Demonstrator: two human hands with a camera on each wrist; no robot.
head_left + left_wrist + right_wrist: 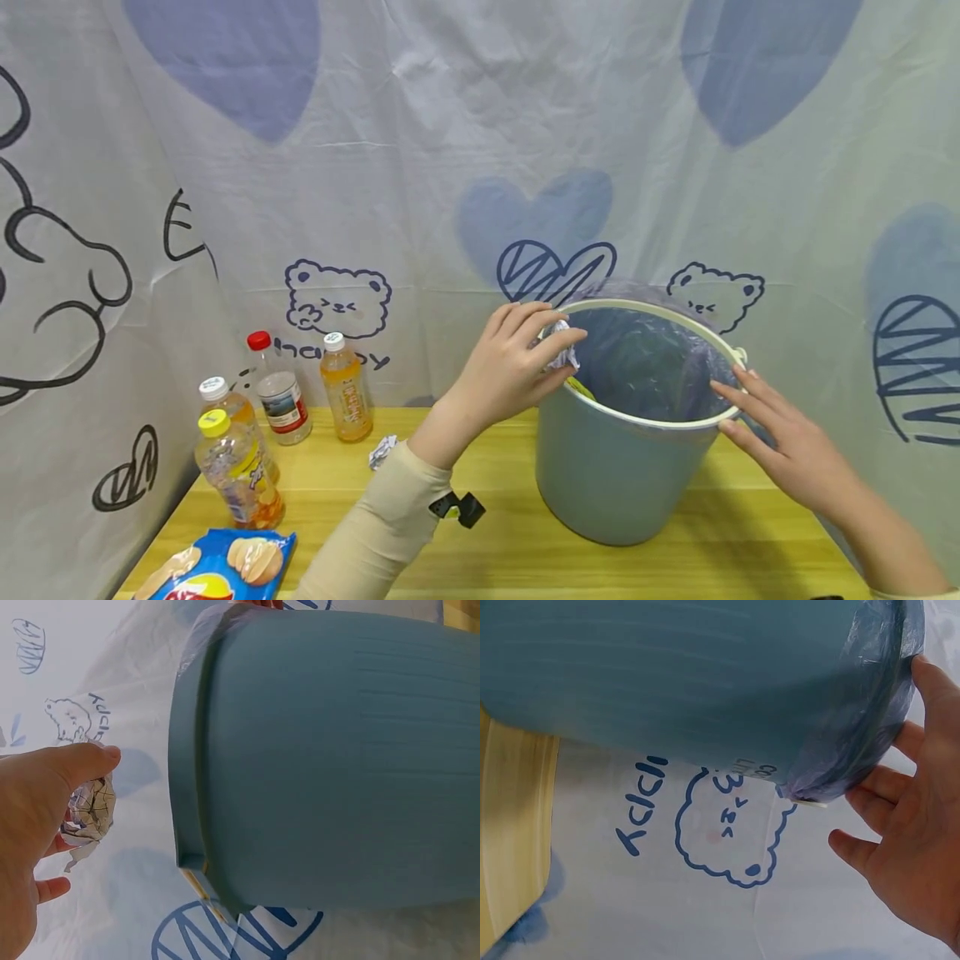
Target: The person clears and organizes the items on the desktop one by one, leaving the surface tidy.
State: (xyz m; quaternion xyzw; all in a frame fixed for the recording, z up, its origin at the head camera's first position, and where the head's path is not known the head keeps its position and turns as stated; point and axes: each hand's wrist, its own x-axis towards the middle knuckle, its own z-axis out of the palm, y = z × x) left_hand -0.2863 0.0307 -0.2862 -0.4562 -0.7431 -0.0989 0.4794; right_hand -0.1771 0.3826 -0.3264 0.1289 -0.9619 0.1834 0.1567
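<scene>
My left hand holds a crumpled paper ball between thumb and fingers, over the left side of the bin's rim in the head view. The bin is a grey-blue bucket with a pale rim, lined with a thin translucent bag. On the opposite side, my right hand rests its extended fingers against the rim, over the bag's folded edge. Something yellow shows just inside the rim, mostly hidden.
At the table's left stand several plastic bottles, among them a red-capped one and an orange drink. A blue chip bag lies in front. Another crumpled paper ball sits near my left forearm. A printed curtain hangs behind.
</scene>
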